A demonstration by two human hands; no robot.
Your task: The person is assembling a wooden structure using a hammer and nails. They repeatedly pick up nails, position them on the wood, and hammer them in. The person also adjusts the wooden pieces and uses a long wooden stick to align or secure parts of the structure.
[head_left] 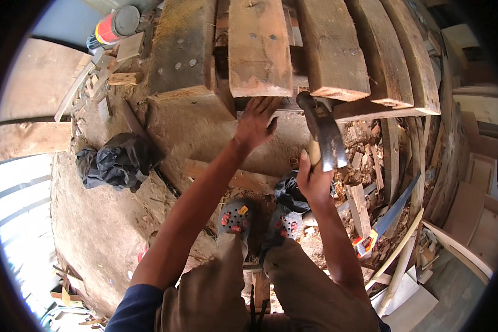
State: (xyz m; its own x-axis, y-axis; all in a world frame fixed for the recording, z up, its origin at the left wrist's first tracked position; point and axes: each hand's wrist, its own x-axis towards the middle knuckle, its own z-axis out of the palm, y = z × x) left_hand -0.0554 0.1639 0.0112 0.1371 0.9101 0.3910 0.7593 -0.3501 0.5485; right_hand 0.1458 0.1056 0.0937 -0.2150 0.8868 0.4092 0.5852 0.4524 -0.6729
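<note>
My right hand (315, 181) is closed round the light wooden handle of a hammer (325, 130), close below its head. That head is dark metal, with a rounded end by the planks and a broad, shiny end toward me. My left hand (254, 123) reaches to the end of a thick wooden plank (260, 61), its fingers stretched out and the thumb apart. The fingertips are partly hidden at the plank's lower edge. Further planks, such as the dark, stained one (182, 50) with nail heads, lie side by side with gaps between them, over a crosspiece (384, 110).
A handsaw (395, 207) with an orange-and-white handle leans at the right, near long sticks (406, 254). Wood scraps (365, 160) litter the ground there. A black plastic bag (119, 160) lies left, and a red-and-yellow bucket (116, 25) is far left. My clogs (235, 218) are below.
</note>
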